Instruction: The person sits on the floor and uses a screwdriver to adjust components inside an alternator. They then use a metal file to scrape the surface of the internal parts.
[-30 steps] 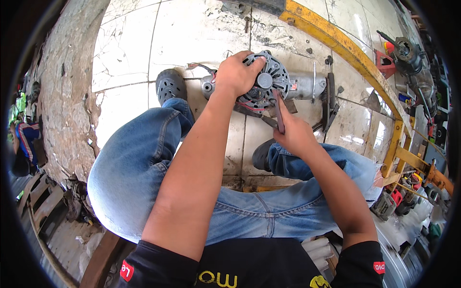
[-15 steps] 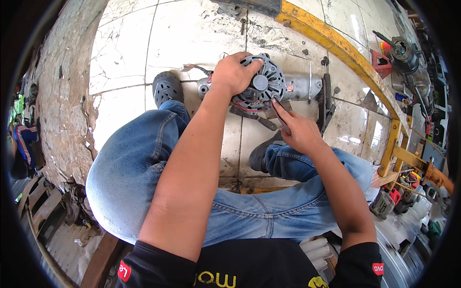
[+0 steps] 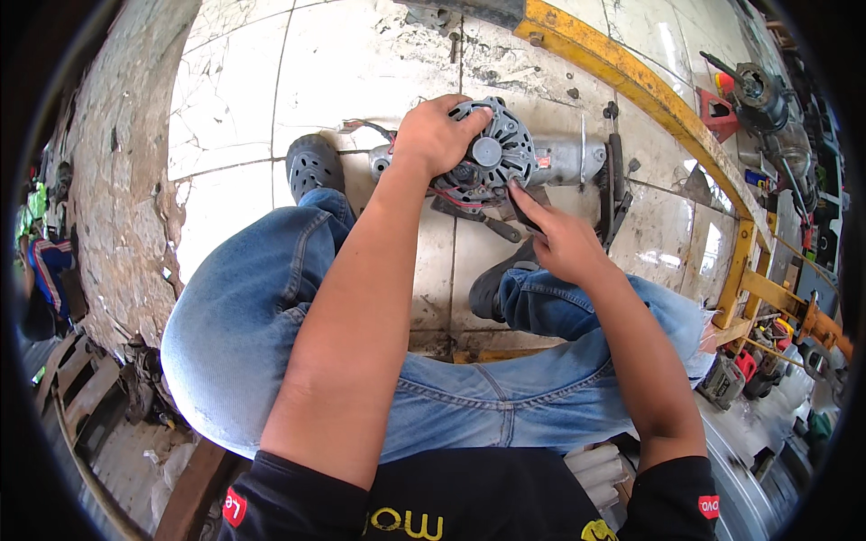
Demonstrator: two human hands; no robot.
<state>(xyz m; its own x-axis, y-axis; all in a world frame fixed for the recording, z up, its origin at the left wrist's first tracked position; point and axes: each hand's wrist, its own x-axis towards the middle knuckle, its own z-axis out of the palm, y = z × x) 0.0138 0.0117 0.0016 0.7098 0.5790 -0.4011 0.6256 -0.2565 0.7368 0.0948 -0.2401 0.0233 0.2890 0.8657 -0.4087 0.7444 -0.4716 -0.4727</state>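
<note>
Apparent tooling step: left hand grasps housing; right hand grasps tool (partly hidden) at its five o'clock. Next likely requires steady bracing.

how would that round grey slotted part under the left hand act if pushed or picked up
The round part looks like cast metal, so it is probably stiff and heavy for its size. Its curved outline, overlapping the silver cylinder, suggests it might rock or tip when pushed. The slots should offer fingertips some purchase.

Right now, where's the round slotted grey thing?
In the head view, the round grey thing is above centre, slightly right, left hand gripping its left side, right hand at its lower right.
</note>
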